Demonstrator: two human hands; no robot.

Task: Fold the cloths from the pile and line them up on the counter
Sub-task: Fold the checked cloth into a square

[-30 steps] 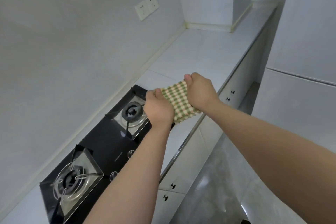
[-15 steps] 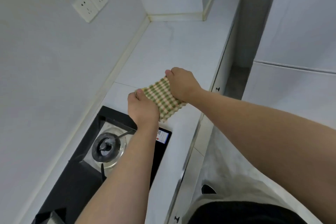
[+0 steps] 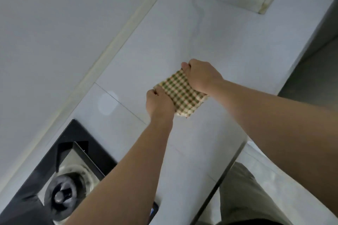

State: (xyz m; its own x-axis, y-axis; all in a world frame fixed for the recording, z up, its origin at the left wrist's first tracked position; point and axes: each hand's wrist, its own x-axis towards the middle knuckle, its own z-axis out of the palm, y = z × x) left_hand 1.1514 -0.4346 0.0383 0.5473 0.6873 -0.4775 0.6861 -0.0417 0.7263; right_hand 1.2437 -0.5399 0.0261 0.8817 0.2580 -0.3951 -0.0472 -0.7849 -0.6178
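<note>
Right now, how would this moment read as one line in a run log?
left hand: grips checked cloth | right hand: grips checked cloth | cloth: folded, over counter | nearby: stove

cloth 1 | left hand 1 | right hand 1 | burner 1

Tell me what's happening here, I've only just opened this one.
A person holds a small green checked cloth in both hands over the white counter, just past the gas hob. The left hand grips its near edge and the right hand its far edge. The cloth looks folded into a compact square. Whether it touches the counter is unclear. No pile or other cloths are in view.
</note>
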